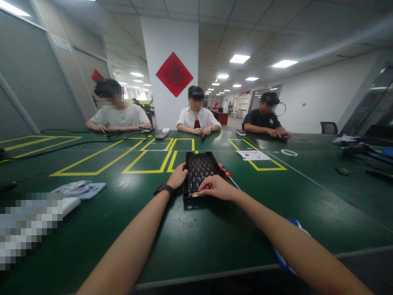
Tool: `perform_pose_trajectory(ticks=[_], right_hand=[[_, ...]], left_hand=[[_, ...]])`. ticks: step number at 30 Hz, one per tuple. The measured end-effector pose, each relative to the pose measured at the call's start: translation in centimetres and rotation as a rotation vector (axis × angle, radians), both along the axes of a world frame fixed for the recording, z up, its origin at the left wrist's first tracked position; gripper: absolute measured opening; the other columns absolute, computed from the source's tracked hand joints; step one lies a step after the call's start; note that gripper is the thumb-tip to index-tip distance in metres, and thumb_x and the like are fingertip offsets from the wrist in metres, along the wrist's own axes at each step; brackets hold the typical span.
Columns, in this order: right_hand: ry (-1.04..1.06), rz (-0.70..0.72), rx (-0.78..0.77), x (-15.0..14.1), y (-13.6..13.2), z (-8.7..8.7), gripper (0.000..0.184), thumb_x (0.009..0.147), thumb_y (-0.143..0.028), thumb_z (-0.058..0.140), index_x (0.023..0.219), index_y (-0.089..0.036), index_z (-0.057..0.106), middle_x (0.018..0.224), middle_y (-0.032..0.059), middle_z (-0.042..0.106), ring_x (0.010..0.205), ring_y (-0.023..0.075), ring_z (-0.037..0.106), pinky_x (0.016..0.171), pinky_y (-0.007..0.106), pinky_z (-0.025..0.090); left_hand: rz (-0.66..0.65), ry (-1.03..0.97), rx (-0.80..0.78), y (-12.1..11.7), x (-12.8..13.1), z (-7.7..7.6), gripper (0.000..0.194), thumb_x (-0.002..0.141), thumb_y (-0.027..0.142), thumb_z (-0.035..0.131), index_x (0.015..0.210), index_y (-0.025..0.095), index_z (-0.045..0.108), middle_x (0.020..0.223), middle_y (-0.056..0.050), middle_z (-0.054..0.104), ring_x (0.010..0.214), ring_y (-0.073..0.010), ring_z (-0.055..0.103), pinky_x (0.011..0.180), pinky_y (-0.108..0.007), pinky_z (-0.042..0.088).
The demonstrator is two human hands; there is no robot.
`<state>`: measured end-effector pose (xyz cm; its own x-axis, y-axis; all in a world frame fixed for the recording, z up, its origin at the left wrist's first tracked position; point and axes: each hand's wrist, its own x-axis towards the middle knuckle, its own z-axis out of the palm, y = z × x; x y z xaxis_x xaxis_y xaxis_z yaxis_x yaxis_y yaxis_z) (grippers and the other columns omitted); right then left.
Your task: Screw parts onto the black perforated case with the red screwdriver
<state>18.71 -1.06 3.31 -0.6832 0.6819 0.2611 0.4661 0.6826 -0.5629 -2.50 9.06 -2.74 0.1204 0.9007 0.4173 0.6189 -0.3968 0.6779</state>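
A black rectangular tray with rows of round recesses lies on the green table in front of me. My left hand, with a dark band at the wrist, grips the tray's left side; its far fingers are partly hidden. Over the near end of the tray my right hand is closed in a pinch. What its fingertips hold, if anything, is too small to make out. Just beside them a small yellowish piece shows at the tray's near edge. A screwdriver with a red and black handle rests right of the tray.
Yellow tape outlines mark the green table. A printed sheet and a white ring lie farther right. Blue-and-white packets are at left; dark cables run behind them. Three people sit across the table.
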Motion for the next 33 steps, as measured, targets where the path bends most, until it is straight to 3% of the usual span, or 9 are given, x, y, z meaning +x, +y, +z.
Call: perform_pose_trajectory(ticks=[14, 33], right_hand=[[0.011, 0.038, 0.012, 0.11, 0.03, 0.02, 0.026, 0.075, -0.035, 0.06, 0.088, -0.015, 0.07, 0.084, 0.0058, 0.068, 0.074, 0.0134, 0.059, 0.069, 0.023, 0.042], [-0.01, 0.017, 0.01, 0.04, -0.14, 0.07, 0.027, 0.075, -0.036, 0.059, 0.087, -0.014, 0.07, 0.078, 0.0057, 0.067, 0.066, 0.0115, 0.056, 0.061, 0.022, 0.04]], left_hand=[[0.011, -0.019, -0.007, 0.31, -0.17, -0.27, 0.052, 0.075, 0.019, 0.039, 0.126, 0.008, 0.042, 0.131, -0.012, 0.045, 0.122, -0.0206, 0.04, 0.106, -0.034, 0.026], [0.011, -0.013, 0.004, 0.2, -0.12, -0.17, 0.051, 0.075, 0.019, 0.038, 0.125, 0.006, 0.043, 0.13, -0.014, 0.046, 0.121, -0.0211, 0.041, 0.105, -0.034, 0.027]])
